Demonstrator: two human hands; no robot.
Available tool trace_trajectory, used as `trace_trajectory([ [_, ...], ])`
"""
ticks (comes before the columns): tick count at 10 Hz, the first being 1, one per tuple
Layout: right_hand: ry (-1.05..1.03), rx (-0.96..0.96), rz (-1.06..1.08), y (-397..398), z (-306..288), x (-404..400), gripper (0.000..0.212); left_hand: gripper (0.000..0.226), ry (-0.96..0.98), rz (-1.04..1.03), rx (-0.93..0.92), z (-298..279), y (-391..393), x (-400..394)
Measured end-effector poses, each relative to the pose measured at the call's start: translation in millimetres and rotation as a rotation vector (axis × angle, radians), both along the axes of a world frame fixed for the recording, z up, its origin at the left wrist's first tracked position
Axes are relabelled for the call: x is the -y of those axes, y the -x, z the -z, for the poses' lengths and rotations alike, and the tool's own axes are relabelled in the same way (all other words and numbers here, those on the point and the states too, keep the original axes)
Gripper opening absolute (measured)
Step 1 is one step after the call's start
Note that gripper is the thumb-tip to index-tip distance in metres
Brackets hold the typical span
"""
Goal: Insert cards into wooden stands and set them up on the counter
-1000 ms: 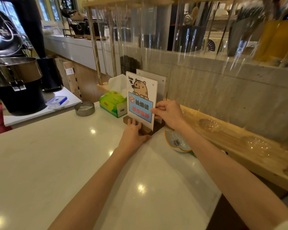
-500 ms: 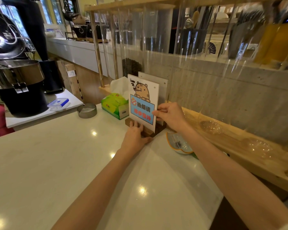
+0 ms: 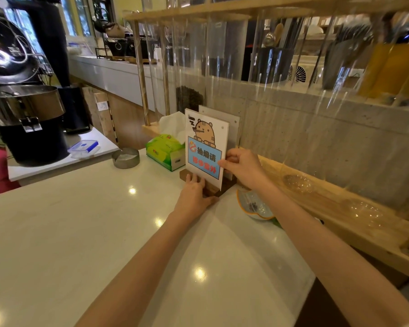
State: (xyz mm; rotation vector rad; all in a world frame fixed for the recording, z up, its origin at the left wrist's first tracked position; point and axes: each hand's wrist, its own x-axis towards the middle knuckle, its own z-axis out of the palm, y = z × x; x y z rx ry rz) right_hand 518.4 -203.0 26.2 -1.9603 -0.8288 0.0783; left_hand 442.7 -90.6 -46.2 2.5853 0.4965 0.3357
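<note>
Cartoon-tiger card (image 3: 206,147) is standing upright on the dark wooden stand (image 3: 214,191), over at the far right of the white worktop (image 3: 80,232). Right grip (image 3: 243,166) is pinching the card's right edge, thumb on the printed face. Left grip (image 3: 194,192) is lying spread flat, fingers pressing down on the stand's near side. Green tissue box (image 3: 164,152) is sitting just left of the stand, with a round metal ashtray (image 3: 125,158) further left.

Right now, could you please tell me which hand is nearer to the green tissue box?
Left. The left hand rests on the wooden stand, just right of the tissue box; the right hand pinches the far edge of the card.
</note>
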Motion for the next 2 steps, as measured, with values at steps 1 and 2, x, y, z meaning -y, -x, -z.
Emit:
trace_trajectory([
  [1,-0.107,0.013,0.028,4.3,-4.0,-5.0,0.035,0.075,0.119,0.016,0.049,-9.3,9.1,-5.4],
  [2,-0.382,0.235,0.152,18.2,-19.7,-5.6,0.032,0.072,0.156,-0.048,0.155,-26.0,27.7,-15.3],
])
